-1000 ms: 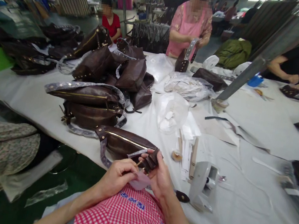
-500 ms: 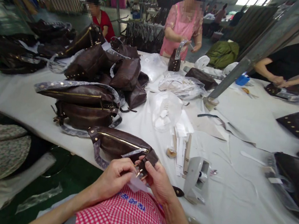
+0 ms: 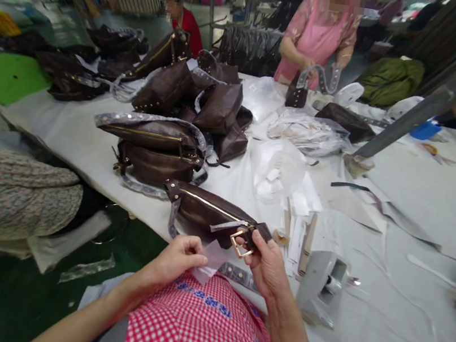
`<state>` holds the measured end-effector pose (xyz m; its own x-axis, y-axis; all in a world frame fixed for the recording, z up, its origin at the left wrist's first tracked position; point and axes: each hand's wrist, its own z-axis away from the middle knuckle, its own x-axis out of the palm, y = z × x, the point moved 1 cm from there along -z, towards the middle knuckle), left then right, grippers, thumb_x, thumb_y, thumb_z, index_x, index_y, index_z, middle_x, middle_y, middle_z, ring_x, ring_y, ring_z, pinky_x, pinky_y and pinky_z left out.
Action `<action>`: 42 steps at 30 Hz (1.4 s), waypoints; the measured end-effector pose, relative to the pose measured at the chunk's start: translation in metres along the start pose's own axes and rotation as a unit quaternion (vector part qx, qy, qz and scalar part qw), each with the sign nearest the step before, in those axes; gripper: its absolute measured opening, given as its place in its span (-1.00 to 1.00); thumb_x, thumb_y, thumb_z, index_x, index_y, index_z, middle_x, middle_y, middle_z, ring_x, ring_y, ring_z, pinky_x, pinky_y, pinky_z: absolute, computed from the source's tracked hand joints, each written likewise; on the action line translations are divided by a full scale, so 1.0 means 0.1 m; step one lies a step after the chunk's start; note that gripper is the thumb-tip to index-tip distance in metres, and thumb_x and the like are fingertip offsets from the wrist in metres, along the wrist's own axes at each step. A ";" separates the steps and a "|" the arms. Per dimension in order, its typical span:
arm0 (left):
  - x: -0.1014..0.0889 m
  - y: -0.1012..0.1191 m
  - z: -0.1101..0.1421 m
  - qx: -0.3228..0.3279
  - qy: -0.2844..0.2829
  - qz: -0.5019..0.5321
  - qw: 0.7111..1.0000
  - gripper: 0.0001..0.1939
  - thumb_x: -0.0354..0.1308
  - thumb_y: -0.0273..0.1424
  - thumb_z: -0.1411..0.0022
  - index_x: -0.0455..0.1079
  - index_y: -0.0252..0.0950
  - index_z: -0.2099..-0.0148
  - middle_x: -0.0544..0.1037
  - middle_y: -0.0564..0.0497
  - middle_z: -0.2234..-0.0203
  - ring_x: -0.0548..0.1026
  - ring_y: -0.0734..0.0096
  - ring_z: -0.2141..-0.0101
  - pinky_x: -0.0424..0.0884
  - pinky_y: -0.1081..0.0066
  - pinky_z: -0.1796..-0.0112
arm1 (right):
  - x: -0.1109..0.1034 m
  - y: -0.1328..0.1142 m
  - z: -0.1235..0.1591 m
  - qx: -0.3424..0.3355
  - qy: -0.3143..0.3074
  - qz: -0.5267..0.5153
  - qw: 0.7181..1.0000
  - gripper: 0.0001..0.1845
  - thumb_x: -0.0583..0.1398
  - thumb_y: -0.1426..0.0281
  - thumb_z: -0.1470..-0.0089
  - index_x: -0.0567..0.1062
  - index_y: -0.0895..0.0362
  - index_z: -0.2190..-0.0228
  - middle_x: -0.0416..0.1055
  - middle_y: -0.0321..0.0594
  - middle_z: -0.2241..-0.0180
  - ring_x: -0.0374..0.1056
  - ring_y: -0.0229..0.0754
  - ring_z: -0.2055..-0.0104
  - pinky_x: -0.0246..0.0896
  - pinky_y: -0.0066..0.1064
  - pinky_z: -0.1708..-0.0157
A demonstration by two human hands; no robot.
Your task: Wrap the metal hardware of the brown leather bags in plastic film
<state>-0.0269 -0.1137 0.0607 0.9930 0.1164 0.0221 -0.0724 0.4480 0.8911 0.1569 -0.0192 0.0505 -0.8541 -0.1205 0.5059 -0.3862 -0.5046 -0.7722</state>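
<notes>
Between the thumb and fingers of my left hand (image 3: 178, 261) is a translucent piece of plastic film (image 3: 211, 261), hanging over my checked apron. My right hand (image 3: 267, 265) grips the strap end of a dark brown leather handbag (image 3: 209, 209), where a square gold buckle (image 3: 241, 245) sticks out toward my left hand. The handbag lies at the table edge with its gold zipper facing up and a wrapped zipper pull showing. Below the buckle, a plastic-wrapped studded strap (image 3: 238, 275) runs along the edge of the table.
Two more brown handbags (image 3: 156, 163) are stacked beyond mine, with a heap of bags (image 3: 216, 106) behind. A grey tape dispenser (image 3: 321, 291) stands right of my right hand, near paper strips (image 3: 298, 233). A slanted metal post (image 3: 425, 112) rises at right. Co-workers handle bags across the table.
My left hand has come away from the buckle to the left with the film, and the gold buckle is now bare. My right hand still holds the strap end. The view has swung left.
</notes>
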 end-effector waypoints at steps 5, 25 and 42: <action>-0.01 0.06 0.01 -0.011 0.016 0.078 0.997 -0.69 0.33 -0.42 0.25 0.20 -0.33 0.58 0.33 0.16 0.67 0.25 0.59 0.58 0.13 0.55 0.52 | 0.02 0.00 0.02 0.015 -0.041 0.027 0.999 -0.57 0.36 0.13 0.10 0.56 0.22 0.29 0.58 -0.03 0.31 0.50 -0.12 0.36 0.25 -0.53 0.64; 0.02 0.12 -0.25 -0.144 -0.165 0.029 0.975 -0.67 0.39 -0.35 0.32 0.29 -0.35 0.58 0.32 0.16 0.69 0.18 0.61 0.62 0.02 0.53 0.55 | 0.01 0.01 0.07 0.025 -0.060 0.051 0.997 -0.60 0.36 0.14 0.11 0.53 0.16 0.30 0.57 -0.14 0.34 0.48 -0.13 0.41 0.40 -0.35 0.43; 0.07 0.15 -0.23 -0.090 -0.176 0.081 0.977 -0.69 0.36 -0.30 0.15 0.54 -0.40 0.34 0.53 0.02 0.49 0.39 0.47 0.46 0.24 0.47 0.36 | 0.10 0.10 0.02 0.001 -0.056 0.072 0.996 -0.59 0.33 0.15 0.09 0.45 0.15 0.27 0.55 -0.19 0.35 0.46 -0.17 0.44 0.34 -0.40 0.47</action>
<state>-0.0230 -0.0858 0.0637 0.9355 -0.0996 0.3391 -0.2152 0.6006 0.7701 0.1455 -0.0270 0.0486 -0.8560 -0.2860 0.4307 -0.2625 -0.4773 -0.8386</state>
